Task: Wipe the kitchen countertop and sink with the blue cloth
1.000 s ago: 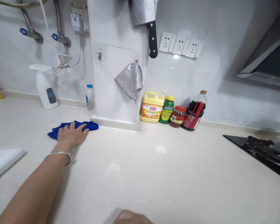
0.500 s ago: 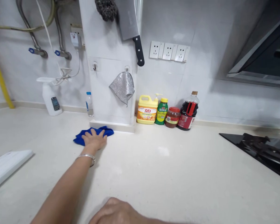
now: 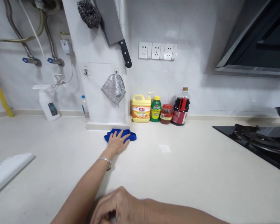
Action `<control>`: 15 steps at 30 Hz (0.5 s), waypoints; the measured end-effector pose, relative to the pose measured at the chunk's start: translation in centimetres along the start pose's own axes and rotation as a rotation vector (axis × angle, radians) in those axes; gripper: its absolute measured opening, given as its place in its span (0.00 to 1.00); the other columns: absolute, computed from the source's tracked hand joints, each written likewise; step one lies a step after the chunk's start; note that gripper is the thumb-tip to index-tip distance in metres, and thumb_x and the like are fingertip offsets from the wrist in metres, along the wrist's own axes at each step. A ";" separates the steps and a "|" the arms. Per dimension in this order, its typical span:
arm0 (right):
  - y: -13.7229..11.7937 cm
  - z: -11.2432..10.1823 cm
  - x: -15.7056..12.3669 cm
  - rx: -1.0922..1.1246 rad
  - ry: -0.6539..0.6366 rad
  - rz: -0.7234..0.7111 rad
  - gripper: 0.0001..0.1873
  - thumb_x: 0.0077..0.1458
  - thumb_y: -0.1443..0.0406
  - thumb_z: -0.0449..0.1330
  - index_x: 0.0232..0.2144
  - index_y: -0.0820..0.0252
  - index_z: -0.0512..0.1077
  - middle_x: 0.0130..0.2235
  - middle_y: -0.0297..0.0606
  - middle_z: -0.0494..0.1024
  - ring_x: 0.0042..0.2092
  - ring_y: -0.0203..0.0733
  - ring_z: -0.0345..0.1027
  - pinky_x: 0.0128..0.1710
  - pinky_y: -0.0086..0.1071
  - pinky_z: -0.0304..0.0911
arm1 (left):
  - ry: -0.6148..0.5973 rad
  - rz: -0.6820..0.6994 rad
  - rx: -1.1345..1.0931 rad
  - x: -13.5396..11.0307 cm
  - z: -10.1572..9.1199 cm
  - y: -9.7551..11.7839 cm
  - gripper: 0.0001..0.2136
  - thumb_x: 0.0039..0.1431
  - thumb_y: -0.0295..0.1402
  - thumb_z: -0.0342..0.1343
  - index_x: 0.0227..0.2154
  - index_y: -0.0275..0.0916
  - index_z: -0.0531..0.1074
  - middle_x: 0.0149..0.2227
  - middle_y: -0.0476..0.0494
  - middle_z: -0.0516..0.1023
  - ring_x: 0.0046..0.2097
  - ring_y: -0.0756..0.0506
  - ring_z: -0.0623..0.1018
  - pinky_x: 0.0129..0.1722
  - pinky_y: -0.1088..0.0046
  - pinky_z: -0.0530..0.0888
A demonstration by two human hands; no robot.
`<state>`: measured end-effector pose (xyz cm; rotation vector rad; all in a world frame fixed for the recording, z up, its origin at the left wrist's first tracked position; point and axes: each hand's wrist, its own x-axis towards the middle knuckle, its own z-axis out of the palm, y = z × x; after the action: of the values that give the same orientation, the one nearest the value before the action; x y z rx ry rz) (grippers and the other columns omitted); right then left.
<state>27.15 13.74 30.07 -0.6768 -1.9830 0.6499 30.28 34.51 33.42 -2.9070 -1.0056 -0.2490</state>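
Note:
My left hand (image 3: 117,143) lies flat, fingers stretched out, on a blue cloth (image 3: 130,135) on the pale countertop (image 3: 189,168). The cloth sits just in front of the white pillar's base (image 3: 107,125). A silver bracelet (image 3: 105,160) circles that wrist. My right hand (image 3: 118,207) rests on the counter at the bottom edge of the view, knuckles up and fingers curled under. Whatever is inside those fingers is hidden.
A yellow detergent jug (image 3: 141,109), green bottle (image 3: 156,109), red-lidded jar (image 3: 166,114) and dark sauce bottle (image 3: 181,107) stand against the wall. A cleaver (image 3: 113,28) and mesh cloth (image 3: 114,88) hang on the pillar. The black hob (image 3: 259,143) is right, a white board (image 3: 8,169) left, and a spray bottle (image 3: 48,104) far left.
My left hand has slid the blue cloth to the right along the pillar's base, toward the bottles. My right hand has come further into view at the bottom.

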 end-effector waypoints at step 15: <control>1.0 -14.7 -2.9 -0.244 1.307 0.657 0.17 0.43 0.57 0.53 0.26 0.62 0.77 0.12 0.31 0.69 0.17 0.35 0.63 0.18 0.25 0.58 | 0.002 0.311 -0.119 -12.5 -1.9 1.9 0.22 0.66 0.48 0.48 0.62 0.60 0.64 0.70 0.46 0.56 0.70 0.27 0.53 0.66 0.40 0.54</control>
<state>41.55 15.04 34.20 -1.4463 -0.5965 0.1735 21.50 25.21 33.15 -3.1117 -0.5416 -0.3029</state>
